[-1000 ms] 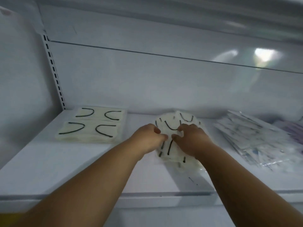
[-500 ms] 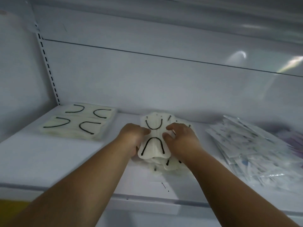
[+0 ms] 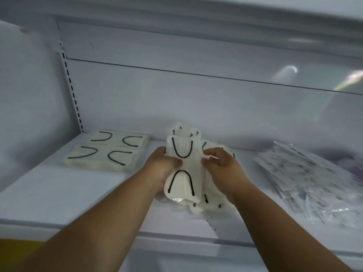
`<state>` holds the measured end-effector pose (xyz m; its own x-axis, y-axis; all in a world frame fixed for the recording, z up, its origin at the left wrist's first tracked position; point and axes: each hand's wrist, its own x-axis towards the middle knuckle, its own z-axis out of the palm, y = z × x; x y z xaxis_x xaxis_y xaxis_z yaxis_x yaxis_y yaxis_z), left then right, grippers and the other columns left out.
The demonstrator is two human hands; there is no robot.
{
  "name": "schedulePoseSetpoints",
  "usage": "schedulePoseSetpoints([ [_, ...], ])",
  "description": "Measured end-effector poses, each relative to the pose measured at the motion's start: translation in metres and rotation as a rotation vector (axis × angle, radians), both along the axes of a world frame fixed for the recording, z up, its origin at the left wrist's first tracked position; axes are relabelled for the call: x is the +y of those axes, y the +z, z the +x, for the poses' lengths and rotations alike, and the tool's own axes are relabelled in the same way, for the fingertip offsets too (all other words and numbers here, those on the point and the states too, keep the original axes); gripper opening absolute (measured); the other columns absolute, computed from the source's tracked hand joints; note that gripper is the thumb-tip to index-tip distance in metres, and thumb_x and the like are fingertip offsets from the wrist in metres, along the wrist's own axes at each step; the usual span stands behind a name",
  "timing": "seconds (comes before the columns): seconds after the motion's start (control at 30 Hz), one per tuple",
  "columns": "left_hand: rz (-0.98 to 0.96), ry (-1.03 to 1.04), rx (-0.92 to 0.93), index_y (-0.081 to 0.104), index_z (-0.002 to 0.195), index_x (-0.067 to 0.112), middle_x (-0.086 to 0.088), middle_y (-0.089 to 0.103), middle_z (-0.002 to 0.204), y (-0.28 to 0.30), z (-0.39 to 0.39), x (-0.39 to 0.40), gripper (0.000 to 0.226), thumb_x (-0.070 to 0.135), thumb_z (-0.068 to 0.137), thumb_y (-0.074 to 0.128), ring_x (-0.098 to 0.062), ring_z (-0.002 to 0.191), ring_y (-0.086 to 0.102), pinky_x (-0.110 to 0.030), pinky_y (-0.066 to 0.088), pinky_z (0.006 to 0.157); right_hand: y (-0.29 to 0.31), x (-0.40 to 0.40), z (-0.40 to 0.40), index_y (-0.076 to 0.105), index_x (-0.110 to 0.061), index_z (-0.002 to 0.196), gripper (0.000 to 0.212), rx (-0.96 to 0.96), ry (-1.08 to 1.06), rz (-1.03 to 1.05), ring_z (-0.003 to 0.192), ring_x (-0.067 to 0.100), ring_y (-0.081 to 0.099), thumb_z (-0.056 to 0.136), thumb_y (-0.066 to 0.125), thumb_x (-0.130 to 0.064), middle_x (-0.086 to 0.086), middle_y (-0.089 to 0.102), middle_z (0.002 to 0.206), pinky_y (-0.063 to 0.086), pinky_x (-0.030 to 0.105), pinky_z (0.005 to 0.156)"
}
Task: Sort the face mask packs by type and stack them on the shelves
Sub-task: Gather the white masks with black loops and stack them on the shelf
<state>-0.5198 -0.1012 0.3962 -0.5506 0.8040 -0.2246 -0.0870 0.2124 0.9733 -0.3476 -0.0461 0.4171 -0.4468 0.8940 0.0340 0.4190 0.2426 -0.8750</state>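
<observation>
Two hands: left hand [image 3: 161,169] and right hand [image 3: 222,169], fingers curled, pinch a ribbed white mask pack [image 3: 183,169], black loops, above loose pile [image 3: 212,203], mid-shelf [image 3: 49,193].

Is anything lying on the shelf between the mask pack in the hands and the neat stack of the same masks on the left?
Nothing visible: the shelf is bare between the mask pack, held by the left hand, and the neat stack.
</observation>
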Motion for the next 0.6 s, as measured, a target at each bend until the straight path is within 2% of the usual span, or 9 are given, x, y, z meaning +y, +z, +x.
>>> schedulePoseSetpoints([
  [0.07,-0.01,0.009,0.011,0.062,0.11,0.013,-0.011,0.071,0.107,-0.001,-0.007,-0.005,0.033,0.008,0.079,0.073,-0.032,0.091,0.072,-0.054,0.06,0.082,0.002,-0.004,-0.005,0.052,-0.035,0.135,0.039,-0.083,-0.002,0.002,0.121,0.018,0.055,0.097,0.057,-0.042,-0.002,0.055,0.138,0.046,0.031,0.09],
  [0.13,-0.032,0.029,0.182,0.062,0.105,0.014,-0.007,0.07,0.099,0.001,-0.015,-0.01,0.028,0.011,0.08,0.073,-0.027,0.088,0.07,-0.045,0.059,0.082,0.003,-0.009,-0.01,0.048,-0.032,0.14,0.044,-0.169,-0.016,0.039,0.118,0.018,0.055,0.098,0.055,-0.044,0.0,0.053,0.141,0.046,0.034,0.094],
  [0.2,-0.023,0.076,0.345,0.059,0.103,0.016,-0.001,0.068,0.092,0.006,-0.02,-0.015,0.025,0.014,0.081,0.07,-0.02,0.084,0.066,-0.035,0.055,0.076,0.003,-0.017,-0.016,0.046,-0.03,0.142,0.045,-0.205,-0.037,0.083,0.097,0.01,0.058,0.099,0.052,-0.043,0.0,0.054,0.137,0.047,0.03,0.083],
  [0.23,0.013,0.066,0.347,0.058,0.106,0.018,0.0,0.068,0.093,0.008,-0.021,-0.018,0.028,0.014,0.081,0.07,-0.019,0.084,0.066,-0.034,0.054,0.075,0.003,-0.02,-0.02,0.046,-0.029,0.142,0.045,-0.204,-0.043,0.091,0.09,0.006,0.057,0.1,0.052,-0.043,-0.001,0.055,0.133,0.048,0.029,0.079],
  [0.27,0.051,0.032,0.301,0.057,0.11,0.021,0.0,0.069,0.095,0.009,-0.022,-0.02,0.032,0.015,0.082,0.071,-0.019,0.085,0.068,-0.035,0.056,0.077,0.003,-0.023,-0.025,0.045,-0.028,0.141,0.046,-0.181,-0.046,0.089,0.092,0.005,0.058,0.099,0.053,-0.044,-0.003,0.056,0.13,0.051,0.029,0.078],
  [0.33,0.127,-0.026,0.207,0.057,0.114,0.027,0.001,0.072,0.1,0.011,-0.024,-0.027,0.039,0.021,0.079,0.075,-0.022,0.09,0.072,-0.046,0.059,0.084,0.004,-0.031,-0.035,0.044,-0.028,0.139,0.046,-0.065,-0.055,0.034,0.107,0.01,0.06,0.097,0.056,-0.044,-0.007,0.058,0.129,0.056,0.034,0.078],
  [0.4,0.215,-0.053,0.193,0.057,0.112,0.034,0.005,0.074,0.102,0.011,-0.029,-0.036,0.042,0.025,0.076,0.077,-0.02,0.094,0.073,-0.05,0.059,0.086,0.007,-0.039,-0.047,0.045,-0.027,0.134,0.042,0.15,-0.055,-0.091,0.102,0.013,0.066,0.096,0.061,-0.037,-0.007,0.064,0.121,0.059,0.034,0.072],
  [0.5,0.319,-0.043,0.302,0.056,0.109,0.039,0.01,0.071,0.102,0.014,-0.042,-0.055,0.041,0.023,0.08,0.08,-0.012,0.095,0.07,-0.045,0.059,0.087,0.008,-0.051,-0.067,0.052,-0.02,0.13,0.04,0.459,-0.018,-0.193,0.097,0.022,0.073,0.092,0.065,-0.015,0.002,0.073,0.109,0.059,0.048,0.086],
  [0.6,0.408,-0.004,0.344,0.055,0.108,0.036,0.011,0.069,0.101,0.019,-0.059,-0.075,0.04,0.023,0.081,0.081,-0.007,0.093,0.068,-0.037,0.058,0.085,0.009,-0.068,-0.087,0.057,-0.02,0.119,0.034,0.58,0.0,-0.115,0.097,0.022,0.073,0.087,0.063,-0.01,0.002,0.075,0.103,0.058,0.046,0.086],
])
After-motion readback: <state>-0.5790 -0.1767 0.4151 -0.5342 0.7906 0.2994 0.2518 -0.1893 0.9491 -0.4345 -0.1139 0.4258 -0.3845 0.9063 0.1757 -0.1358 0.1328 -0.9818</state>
